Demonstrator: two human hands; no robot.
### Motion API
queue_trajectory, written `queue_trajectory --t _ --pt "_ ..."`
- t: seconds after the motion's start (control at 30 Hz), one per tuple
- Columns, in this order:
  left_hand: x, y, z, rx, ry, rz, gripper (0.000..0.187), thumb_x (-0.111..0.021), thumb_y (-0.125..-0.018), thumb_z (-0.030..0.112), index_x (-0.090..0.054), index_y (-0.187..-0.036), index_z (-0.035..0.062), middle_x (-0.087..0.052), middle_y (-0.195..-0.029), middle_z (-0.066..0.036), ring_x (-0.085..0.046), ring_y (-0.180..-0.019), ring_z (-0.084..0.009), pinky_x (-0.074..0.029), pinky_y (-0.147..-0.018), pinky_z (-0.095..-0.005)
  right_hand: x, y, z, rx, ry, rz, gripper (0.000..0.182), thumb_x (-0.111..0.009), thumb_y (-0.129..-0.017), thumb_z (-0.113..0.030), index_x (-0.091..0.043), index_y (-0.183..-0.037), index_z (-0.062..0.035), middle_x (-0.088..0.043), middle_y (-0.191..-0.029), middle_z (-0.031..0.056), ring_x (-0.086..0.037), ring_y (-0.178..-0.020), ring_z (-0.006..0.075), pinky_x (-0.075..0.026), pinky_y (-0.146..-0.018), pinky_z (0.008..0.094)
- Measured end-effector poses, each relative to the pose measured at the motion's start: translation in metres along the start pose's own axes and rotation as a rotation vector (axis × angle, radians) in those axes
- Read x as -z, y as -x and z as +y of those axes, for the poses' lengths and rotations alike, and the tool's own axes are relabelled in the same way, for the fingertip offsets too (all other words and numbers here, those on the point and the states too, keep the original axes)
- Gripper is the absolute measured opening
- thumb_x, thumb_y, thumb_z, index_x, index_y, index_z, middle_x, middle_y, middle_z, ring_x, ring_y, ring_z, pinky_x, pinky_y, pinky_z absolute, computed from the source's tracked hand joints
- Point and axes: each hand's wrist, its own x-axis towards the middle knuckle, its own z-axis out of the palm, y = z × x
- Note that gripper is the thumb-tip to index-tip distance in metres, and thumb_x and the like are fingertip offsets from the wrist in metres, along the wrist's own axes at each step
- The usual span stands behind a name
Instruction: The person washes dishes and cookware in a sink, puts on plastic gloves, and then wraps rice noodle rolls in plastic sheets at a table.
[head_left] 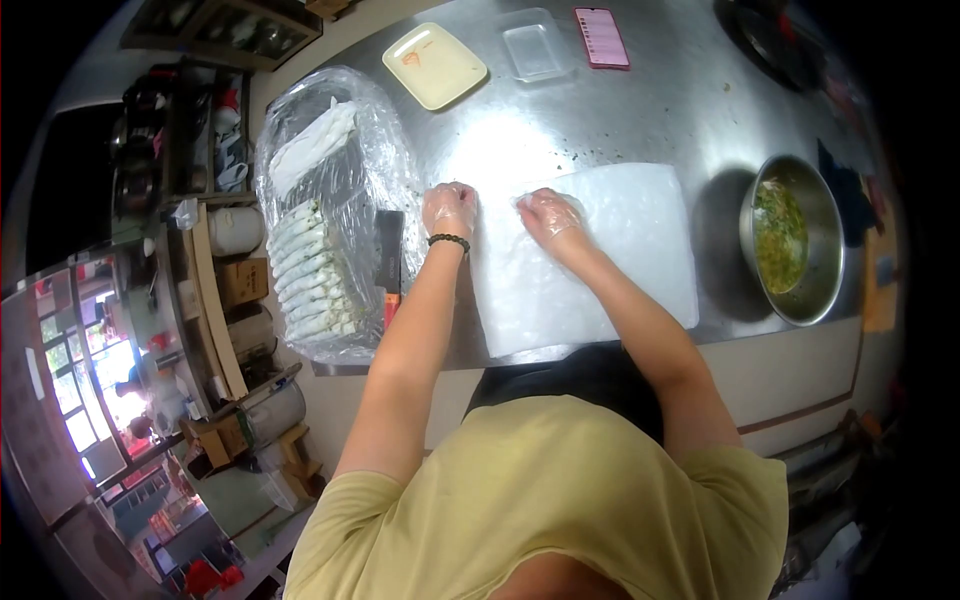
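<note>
A large white, slightly translucent sheet (590, 290), soft and smooth, lies on the metal table in front of me. My left hand (450, 208), in a clear plastic glove, is closed just beside the sheet's upper left corner; what its fingers hold is hidden. My right hand (551, 214), gloved too, has its fingers pinched together at the sheet's upper edge. Left of my left forearm lies a cleaver (389, 262) with a red handle. Beyond it, a row of white rolls with green filling (310, 270) rests on a plastic-covered tray (385, 130), below a folded white sheet (315, 145).
A steel bowl (835, 255) of yellow-green shredded filling (780, 238) stands at the right. Along the far side are a cream tray (440, 85), a clear plastic container (533, 50) and a phone (602, 38). Shelves (225, 300) stand left of the metal table (660, 120).
</note>
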Motion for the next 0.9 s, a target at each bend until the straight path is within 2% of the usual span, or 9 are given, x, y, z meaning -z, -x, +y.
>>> queue_trajectory --t 0.07,0.23,0.33,0.5,0.67,0.73,0.77,0.83,0.9 --pt "-0.004 -0.003 -0.004 0.026 0.052 -0.037 0.014 -0.060 -0.075 0.019 -0.068 -0.080 0.0087 -0.064 -0.083 -0.011 -0.058 -0.080 -0.0262 -0.046 -0.076 -0.0347 0.002 0.000 -0.001 0.005 0.010 -0.004 0.020 -0.055 -0.081 -0.017 -0.059 -0.073 0.0003 -0.058 -0.083 0.0179 -0.056 -0.078 0.0342 -0.045 -0.072 0.0405" --pt "-0.009 0.002 -0.012 -0.255 -0.018 0.124 0.011 -0.062 -0.072 0.017 -0.067 -0.074 0.0073 -0.063 -0.084 -0.010 -0.055 -0.084 -0.0284 -0.046 -0.075 -0.0355 0.002 0.001 0.001 0.015 -0.002 -0.016 0.021 -0.055 -0.082 -0.018 -0.058 -0.072 0.0006 -0.058 -0.085 0.0179 -0.056 -0.078 0.0340 -0.045 -0.072 0.0407" --pt "-0.006 0.005 -0.017 -0.319 0.006 0.078 0.009 -0.062 -0.070 0.016 -0.066 -0.070 0.0076 -0.063 -0.083 -0.009 -0.053 -0.084 -0.0286 -0.045 -0.074 -0.0361 0.006 -0.004 -0.003 -0.045 0.048 -0.091 0.018 -0.055 -0.081 -0.018 -0.061 -0.080 -0.0012 -0.059 -0.088 0.0168 -0.056 -0.083 0.0325 -0.045 -0.076 0.0397" --pt "-0.004 0.011 -0.019 -0.334 0.073 0.090 0.008 -0.062 -0.069 0.014 -0.064 -0.069 0.0069 -0.062 -0.083 -0.009 -0.052 -0.085 -0.0279 -0.045 -0.075 -0.0360 -0.010 -0.042 -0.025 0.166 0.228 -0.194 0.022 -0.048 -0.082 -0.015 -0.063 -0.098 -0.0104 -0.058 -0.104 0.0099 -0.049 -0.105 0.0242 -0.037 -0.092 0.0348" --pt "0.008 0.001 -0.030 -0.212 0.175 -0.111 0.011 -0.058 -0.067 0.007 -0.065 -0.076 0.0076 -0.062 -0.088 -0.010 -0.052 -0.089 -0.0278 -0.044 -0.078 -0.0355 -0.006 -0.054 -0.044 0.189 0.350 -0.292 0.019 -0.047 -0.083 -0.016 -0.064 -0.089 -0.0104 -0.057 -0.106 0.0072 -0.048 -0.107 0.0228 -0.036 -0.092 0.0364" --pt "0.006 0.001 -0.042 -0.485 0.203 0.085 0.024 -0.055 -0.064 0.000 -0.065 -0.084 0.0086 -0.059 -0.102 -0.011 -0.050 -0.099 -0.0292 -0.042 -0.084 -0.0351 -0.002 -0.056 -0.044 0.188 0.382 -0.371 0.018 -0.049 -0.082 -0.017 -0.064 -0.086 -0.0097 -0.059 -0.102 0.0076 -0.050 -0.105 0.0233 -0.036 -0.091 0.0371" --pt "0.006 0.001 -0.044 -0.470 0.209 0.089 0.024 -0.055 -0.064 0.000 -0.065 -0.084 0.0086 -0.059 -0.102 -0.011 -0.050 -0.099 -0.0292 -0.042 -0.084 -0.0351 0.001 -0.055 -0.038 0.245 0.318 -0.382 0.016 -0.050 -0.081 -0.018 -0.064 -0.083 -0.0090 -0.060 -0.097 0.0090 -0.053 -0.099 0.0247 -0.038 -0.088 0.0374" --pt "0.009 -0.003 -0.042 -0.763 0.042 -0.022 0.032 -0.054 -0.062 -0.003 -0.065 -0.089 0.0094 -0.052 -0.116 -0.011 -0.044 -0.110 -0.0303 -0.039 -0.090 -0.0361 0.007 -0.059 -0.033 0.310 0.262 -0.395 0.015 -0.052 -0.080 -0.019 -0.063 -0.080 -0.0083 -0.062 -0.091 0.0104 -0.055 -0.094 0.0262 -0.040 -0.085 0.0378" --pt "0.017 -0.005 -0.043 -0.805 0.013 -0.029 0.027 -0.056 -0.063 0.001 -0.065 -0.087 0.0093 -0.047 -0.121 -0.010 -0.039 -0.116 -0.0304 -0.038 -0.092 -0.0364 0.011 -0.062 -0.031 0.325 0.203 -0.481 0.014 -0.055 -0.079 -0.019 -0.062 -0.085 -0.0087 -0.062 -0.083 0.0130 -0.058 -0.082 0.0299 -0.044 -0.079 0.0385"
